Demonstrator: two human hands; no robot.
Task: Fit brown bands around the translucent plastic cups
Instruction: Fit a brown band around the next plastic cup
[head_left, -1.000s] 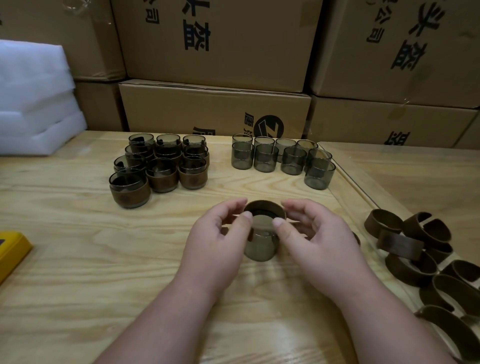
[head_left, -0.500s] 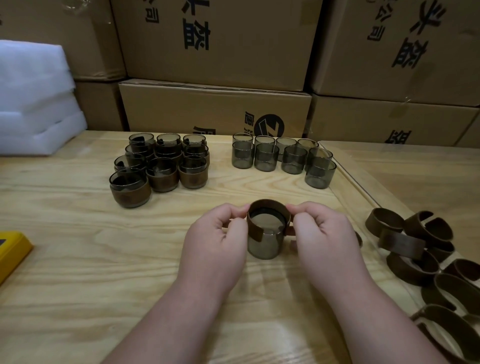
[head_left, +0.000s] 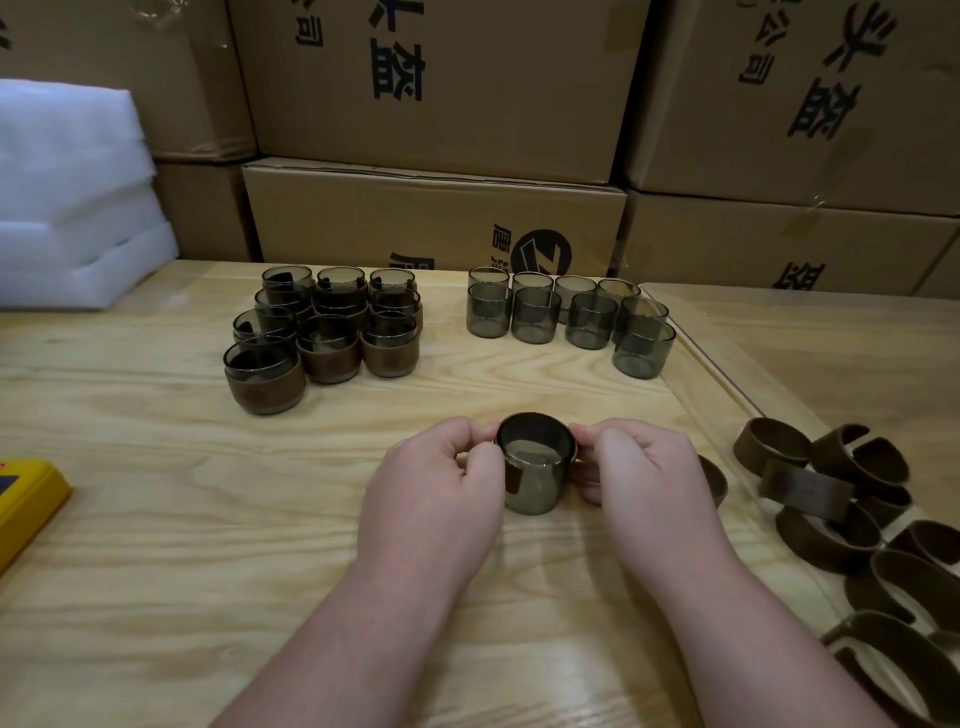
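Since a second ago, both hands have closed in tighter on the cup and the brown band (head_left: 535, 427) has slid down from resting over the rim to wrapping round the top of the translucent cup (head_left: 535, 486). That cup stands upright on the wooden table (head_left: 156, 519), near the middle of its front half. The left hand (head_left: 431, 493) grips the cup's left side with curled fingers, thumb and forefinger pinching the band at the rim; a brown end of the band shows beside its thumb. The right hand (head_left: 644, 483) mirrors it on the right, its fingers curled and pinching the band at the rim, with lower fingers against the cup's side.

Behind and to the left stands a cluster of banded cups (head_left: 322, 332), each with a brown band round its lower half, packed touching one another. Behind and slightly right stand the bare cups (head_left: 566, 317), smoky grey and upright, in two close rows. To the right, past a raised clear edge on the table, lies a loose pile of brown bands (head_left: 841, 499), curled and overlapping. One more band (head_left: 714, 480) peeks out just behind the right hand.

At the left edge lies a yellow object (head_left: 26, 504), partly out of view. White foam sheets (head_left: 72, 197) are stacked at the back left, and cardboard boxes (head_left: 436, 213) with dark printed characters are piled along the back.
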